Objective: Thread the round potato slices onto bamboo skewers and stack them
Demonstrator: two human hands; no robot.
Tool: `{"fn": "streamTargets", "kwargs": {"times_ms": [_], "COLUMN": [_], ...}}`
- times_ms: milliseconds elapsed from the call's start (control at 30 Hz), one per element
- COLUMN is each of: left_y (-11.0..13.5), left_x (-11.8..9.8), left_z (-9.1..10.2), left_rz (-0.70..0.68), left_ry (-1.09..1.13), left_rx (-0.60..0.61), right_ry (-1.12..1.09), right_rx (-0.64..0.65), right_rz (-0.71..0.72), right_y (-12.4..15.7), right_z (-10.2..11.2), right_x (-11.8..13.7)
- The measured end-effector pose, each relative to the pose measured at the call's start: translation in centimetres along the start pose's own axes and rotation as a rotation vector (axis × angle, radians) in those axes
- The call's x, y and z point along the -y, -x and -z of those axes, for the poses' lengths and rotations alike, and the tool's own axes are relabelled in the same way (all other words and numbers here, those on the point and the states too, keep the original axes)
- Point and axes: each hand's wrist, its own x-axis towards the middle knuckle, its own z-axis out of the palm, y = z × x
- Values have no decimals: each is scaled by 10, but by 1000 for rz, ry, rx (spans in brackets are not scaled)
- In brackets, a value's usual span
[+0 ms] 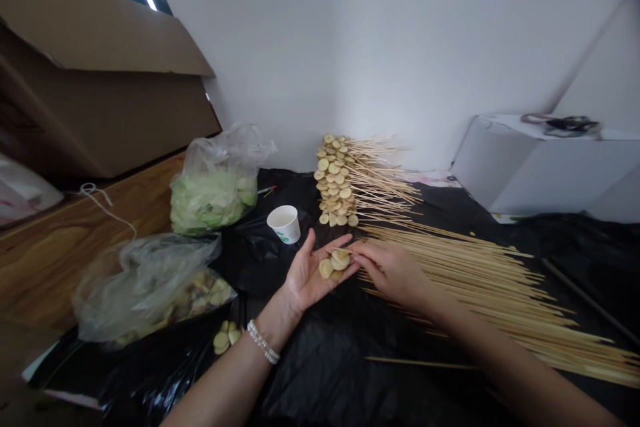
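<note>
My left hand (309, 278) is palm up with its fingers stretched out, cradling a few round, pale yellow slices (327, 269) that look like potato. My right hand (395, 272) pinches a thin wooden skewer (344, 251), whose tip is at the top slice; whether it has pierced it I cannot tell. Behind my hands is a stack of skewered slices (334, 180), their bare sticks pointing right. Many loose bamboo skewers (465, 287) lie under and beyond my right forearm. A few more slices (226, 335) sit left of my left wrist.
A white paper cup (284, 224) stands just beyond my left hand. Plastic bags of pale green pieces (210, 197) and of yellowish slices (195, 297) are on the left. Black plastic sheeting (320, 360) covers the surface. A cardboard box (110, 100) and a white box (540, 167) flank it.
</note>
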Motion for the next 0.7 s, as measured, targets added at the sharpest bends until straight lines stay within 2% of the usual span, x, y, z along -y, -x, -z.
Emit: {"fn": "streamTargets", "kwargs": {"times_ms": [300,700], "left_y": [0,-3], "left_x": [3,5], "left_z": [0,1], "left_rz": [44,97], "left_ry": [-17,-23], "left_rx": [14,-15], "right_ry": [-10,-10], "right_rx": [12,-103], "right_rz": [1,-21], "right_y": [2,1], "right_z": [-14,-9], "right_x": [2,-1]}}
